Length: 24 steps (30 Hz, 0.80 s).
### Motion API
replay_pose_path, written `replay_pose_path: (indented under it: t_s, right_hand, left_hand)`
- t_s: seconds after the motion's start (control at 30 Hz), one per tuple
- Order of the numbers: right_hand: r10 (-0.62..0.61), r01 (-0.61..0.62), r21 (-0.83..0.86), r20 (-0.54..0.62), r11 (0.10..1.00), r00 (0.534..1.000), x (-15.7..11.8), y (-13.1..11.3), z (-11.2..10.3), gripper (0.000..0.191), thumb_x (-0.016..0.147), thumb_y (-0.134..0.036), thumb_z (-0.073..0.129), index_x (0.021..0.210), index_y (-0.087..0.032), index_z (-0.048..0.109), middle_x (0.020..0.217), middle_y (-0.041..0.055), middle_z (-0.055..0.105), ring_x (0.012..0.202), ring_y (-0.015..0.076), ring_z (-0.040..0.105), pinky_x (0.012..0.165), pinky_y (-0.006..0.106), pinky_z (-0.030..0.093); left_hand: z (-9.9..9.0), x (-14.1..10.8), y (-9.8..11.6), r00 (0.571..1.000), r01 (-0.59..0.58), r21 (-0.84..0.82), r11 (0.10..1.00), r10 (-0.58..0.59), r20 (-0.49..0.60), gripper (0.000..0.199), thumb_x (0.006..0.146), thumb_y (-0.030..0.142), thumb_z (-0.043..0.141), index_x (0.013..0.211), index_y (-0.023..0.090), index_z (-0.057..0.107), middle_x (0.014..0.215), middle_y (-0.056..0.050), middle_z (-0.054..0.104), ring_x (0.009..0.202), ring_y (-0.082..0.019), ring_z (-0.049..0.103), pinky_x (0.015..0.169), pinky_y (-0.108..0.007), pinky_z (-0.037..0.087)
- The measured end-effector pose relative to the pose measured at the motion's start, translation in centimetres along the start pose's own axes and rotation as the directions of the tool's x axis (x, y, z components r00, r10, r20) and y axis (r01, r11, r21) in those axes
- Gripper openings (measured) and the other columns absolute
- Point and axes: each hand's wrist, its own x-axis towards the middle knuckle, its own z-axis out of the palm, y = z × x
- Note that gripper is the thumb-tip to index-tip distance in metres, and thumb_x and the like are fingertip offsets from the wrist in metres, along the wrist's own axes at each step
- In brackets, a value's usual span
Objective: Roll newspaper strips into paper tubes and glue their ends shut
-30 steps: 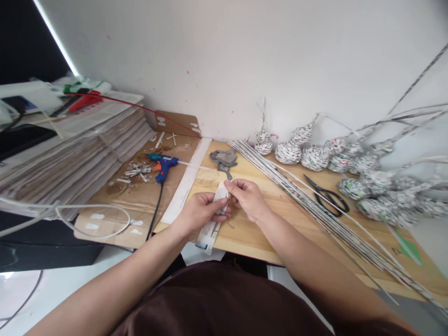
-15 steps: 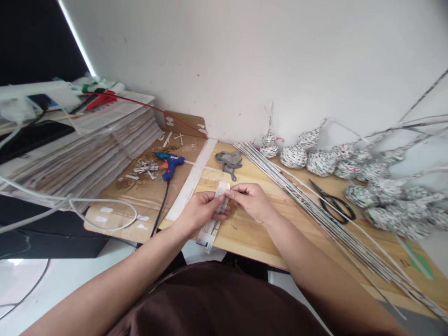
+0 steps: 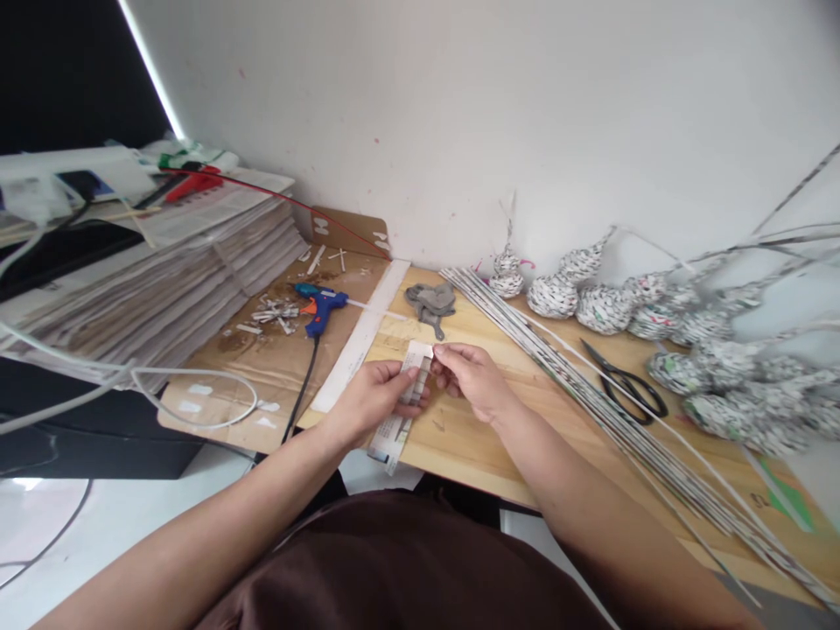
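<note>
Two hands at work here, and one newspaper strip between them, over the near edge of the wooden tabletop! The left hand pinches it, thumb on top and fingers beneath; the right hand has thumb and forefinger closed on its far right corner. Count them up: one blue glue gun to the left on brown cardboard, one grey cloth just beyond the hands, one pair of black scissors to the right. One bundle of paper rods slants from far left to near right (too tightly packed to count), and the woven paper gourds overlap too much on the far right for a sure tally. Now the strip itself: long, narrow and flat, pale with fine print, a dark patch of picture near its lower end, partly covered by fingers.
</note>
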Motion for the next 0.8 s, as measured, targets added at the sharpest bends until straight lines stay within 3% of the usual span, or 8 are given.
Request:
replay_pose_path:
  t_s: [0.23,0.57,0.8]
  right_hand:
    - [-0.043,0.064,-0.155,0.138,0.986,0.989,-0.1,0.0,-0.6,0.032,0.075,-0.046,0.069,0.082,-0.015,0.072,0.059,-0.0012,0.055,0.053,0.0077,0.045,0.044,0.019,0.028]
    - [-0.050,0.055,-0.121,0.044,0.991,0.998,-0.1,0.1,0.4,0.029,0.076,-0.043,0.066,0.067,-0.015,0.065,0.053,-0.0029,0.052,0.048,0.0071,0.043,0.043,0.020,0.029]
    - [-0.076,0.074,-0.110,-0.012,0.991,0.997,0.0,0.4,0.5,0.028,0.074,-0.042,0.069,0.070,-0.015,0.067,0.052,-0.0032,0.052,0.048,0.0071,0.041,0.046,0.021,0.031]
  left_hand:
    - [-0.2,0.0,0.0,1.000,-0.018,-0.007,1.000,0.018,0.000,0.030,0.078,0.040,0.067,0.086,0.012,0.069,0.078,-0.009,0.071,0.074,-0.018,0.068,0.074,-0.033,0.057]
    - [-0.2,0.0,-0.1,1.000,-0.010,-0.011,1.000,0.010,0.011,0.026,0.079,0.037,0.066,0.086,0.012,0.069,0.080,-0.009,0.072,0.076,-0.019,0.069,0.075,-0.034,0.057]
    - [0.1,-0.2,0.2,1.000,0.002,-0.006,1.000,-0.002,-0.010,0.025,0.080,0.034,0.065,0.088,0.011,0.068,0.079,-0.010,0.072,0.075,-0.019,0.069,0.073,-0.034,0.058]
